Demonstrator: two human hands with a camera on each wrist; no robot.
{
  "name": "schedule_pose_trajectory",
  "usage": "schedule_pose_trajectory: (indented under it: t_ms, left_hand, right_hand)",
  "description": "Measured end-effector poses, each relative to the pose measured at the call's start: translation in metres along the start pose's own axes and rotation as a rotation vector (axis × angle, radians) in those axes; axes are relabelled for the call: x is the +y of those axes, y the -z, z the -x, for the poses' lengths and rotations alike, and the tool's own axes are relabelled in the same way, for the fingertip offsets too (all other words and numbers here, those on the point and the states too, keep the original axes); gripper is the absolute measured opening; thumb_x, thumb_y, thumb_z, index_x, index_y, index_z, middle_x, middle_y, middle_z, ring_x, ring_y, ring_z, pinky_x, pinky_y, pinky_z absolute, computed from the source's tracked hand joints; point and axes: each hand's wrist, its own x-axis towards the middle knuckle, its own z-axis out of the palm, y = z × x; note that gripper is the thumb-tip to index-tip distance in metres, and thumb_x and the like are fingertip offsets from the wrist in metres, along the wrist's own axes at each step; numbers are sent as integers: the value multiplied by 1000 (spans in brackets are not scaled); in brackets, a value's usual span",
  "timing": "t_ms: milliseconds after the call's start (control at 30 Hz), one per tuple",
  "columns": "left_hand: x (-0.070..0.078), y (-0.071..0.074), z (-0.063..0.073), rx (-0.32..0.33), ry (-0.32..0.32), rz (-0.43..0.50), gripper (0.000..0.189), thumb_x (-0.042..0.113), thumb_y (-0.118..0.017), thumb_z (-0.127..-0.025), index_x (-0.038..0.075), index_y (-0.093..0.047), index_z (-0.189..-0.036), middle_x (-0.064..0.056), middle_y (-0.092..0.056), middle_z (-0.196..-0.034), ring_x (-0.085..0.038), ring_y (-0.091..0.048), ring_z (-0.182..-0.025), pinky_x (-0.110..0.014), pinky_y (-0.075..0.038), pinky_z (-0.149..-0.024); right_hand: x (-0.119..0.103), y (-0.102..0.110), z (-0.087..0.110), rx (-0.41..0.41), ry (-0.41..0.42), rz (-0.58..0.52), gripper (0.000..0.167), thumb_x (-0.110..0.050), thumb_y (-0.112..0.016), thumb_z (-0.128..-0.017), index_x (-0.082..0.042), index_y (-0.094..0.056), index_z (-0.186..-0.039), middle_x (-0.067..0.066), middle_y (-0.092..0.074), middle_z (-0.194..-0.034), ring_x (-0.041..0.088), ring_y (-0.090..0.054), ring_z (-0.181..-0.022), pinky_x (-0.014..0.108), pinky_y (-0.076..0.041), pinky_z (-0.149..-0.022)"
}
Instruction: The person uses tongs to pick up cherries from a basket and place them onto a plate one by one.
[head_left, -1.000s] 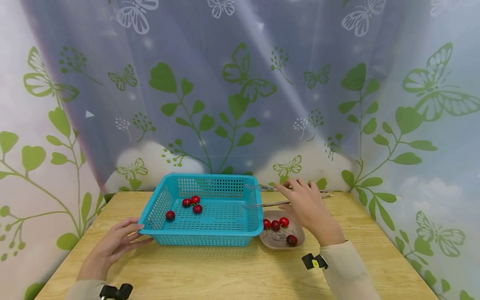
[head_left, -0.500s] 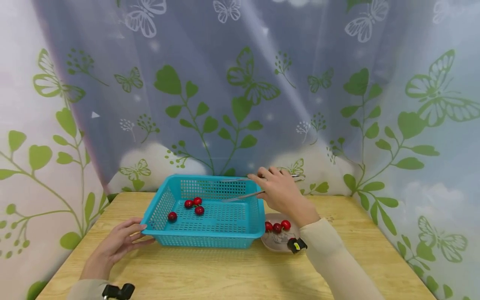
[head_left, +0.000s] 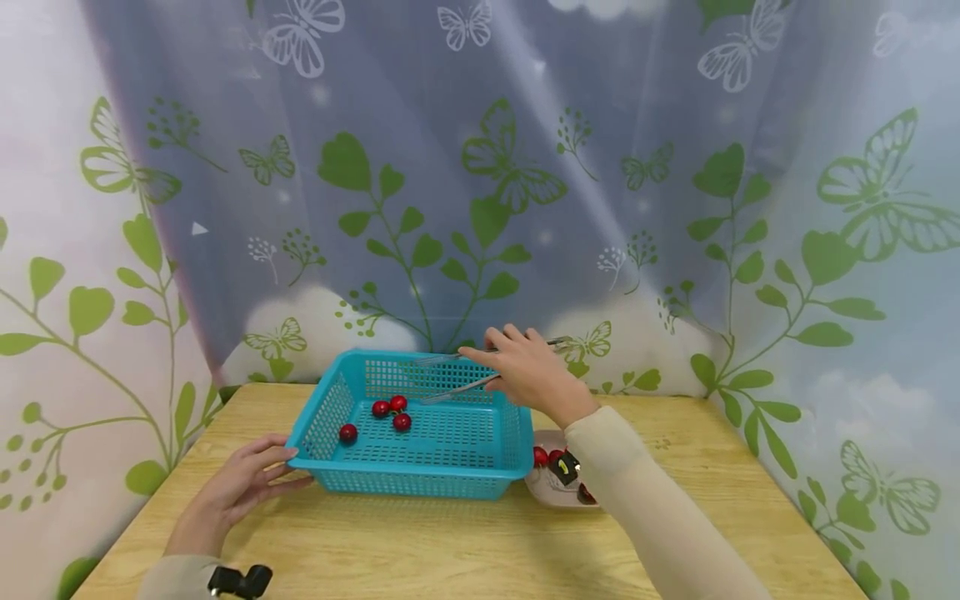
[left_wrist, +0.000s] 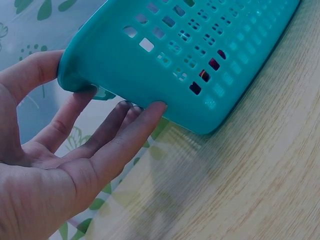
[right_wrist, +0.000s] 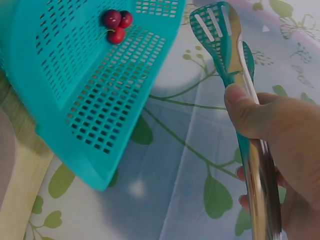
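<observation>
A blue perforated plastic basket (head_left: 408,485) stands on the table with several cherries (head_left: 402,422) in its left half. At its front left corner my left hand (head_left: 236,493) holds the rim; the left wrist view shows fingertips on the rim and the thumb on the outer wall (left_wrist: 110,65). My right hand (head_left: 528,371) grips metal tongs (head_left: 459,390) above the basket's back right part. Their arms are spread, with no cherry seen between them. In the right wrist view, the slotted tongs head (right_wrist: 216,32) points away from the hand.
Beside the basket's right end sits a shallow pinkish dish (head_left: 551,502) with cherries (head_left: 540,457), partly covered by the right sleeve and wrist camera. A wooden table (head_left: 390,554) lies underneath. Behind it hangs a curtain (head_left: 405,275) printed with leaves and butterflies.
My right hand has moved left with the tongs, from over the dish to over the basket. The left hand stays at the basket corner. The head view has shifted slightly.
</observation>
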Motion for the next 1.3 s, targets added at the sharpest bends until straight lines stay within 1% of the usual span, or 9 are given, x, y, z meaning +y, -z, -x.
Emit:
schedule_pose_trajectory:
  t_ms: [133, 267, 367, 433, 633, 733, 833, 1067, 1300]
  left_hand:
    - [-2, 1, -1, -28, -7, 12, 29, 5, -49, -108, 21, -73, -104, 4, -68, -116, -15, -72, -107, -55, -58, -109]
    - [-2, -1, -1, -1, 4, 3, 27, 6, -51, -107, 21, -73, -103, 4, -67, -116, -15, -72, -107, -56, -57, -110]
    - [0, -2, -1, 35, 15, -7, 25, 6, -52, -107, 21, -73, -102, 4, -65, -117, -15, -72, -106, -56, -57, -110]
    - [0, -2, -1, 39, 16, -7, 25, 7, -52, -107, 21, -72, -102, 4, -65, -116, -15, -72, -106, -55, -58, -109]
    - [0, -1, -2, 9, 9, -1, 27, 6, -50, -108, 21, -73, -103, 4, -67, -116, -15, -72, -107, -55, -58, -109]
    - [0, 0, -2, -7, 1, -2, 28, 6, -50, -108, 21, -72, -104, 4, -67, -117, -15, -72, -107, -55, -58, -109]
    - [0, 1, -2, -12, -2, 0, 27, 6, -50, -108, 21, -73, -104, 4, -67, -117, -15, -72, -108, -55, -58, -109]
    - [0, 3, 0, 45, 10, -11, 26, 7, -51, -107, 22, -73, -102, 5, -65, -118, -15, -72, -107, -52, -61, -106]
    - [-1, 1, -1, 19, 1, -3, 29, 5, -50, -108, 22, -73, -102, 4, -66, -116, -15, -72, -106, -53, -60, -106]
  right_hand:
    - [-1, -7, -9, -56, 3, 23, 64, -49, -68, -96, -37, -46, -155, 3, -56, -125, 21, -46, -96, 31, -41, -68]
    - [-2, -12, -17, -90, 17, 66, 62, -48, -67, -98, -36, -46, -155, 4, -56, -130, 23, -50, -103, 35, -50, -75]
    - [-3, -14, -23, -111, 25, 91, 61, -47, -67, -98, -36, -46, -155, 5, -56, -133, 24, -52, -107, 38, -55, -80]
    - [-5, -15, -28, -127, 23, 94, 61, -46, -67, -98, -37, -46, -155, 5, -55, -135, 24, -52, -109, 40, -57, -85]
    - [-13, -21, -39, -181, 24, 104, 62, -46, -66, -98, -40, -43, -156, 4, -53, -140, 25, -52, -120, 46, -58, -100]
    - [-19, -25, -45, -198, 25, 131, 61, -48, -67, -98, -41, -44, -154, 2, -53, -142, 25, -52, -123, 46, -57, -103]
    - [-26, -30, -52, -217, 27, 147, 60, -49, -67, -97, -43, -46, -153, 0, -53, -144, 24, -52, -123, 45, -57, -104]
    - [-40, -42, -68, -272, 52, 190, 57, -49, -64, -100, -46, -44, -153, -1, -52, -144, 23, -53, -124, 42, -57, -101]
    - [-44, -49, -74, -318, 31, 197, 54, -49, -61, -101, -48, -44, -153, -2, -50, -150, 22, -52, -132, 43, -56, -105]
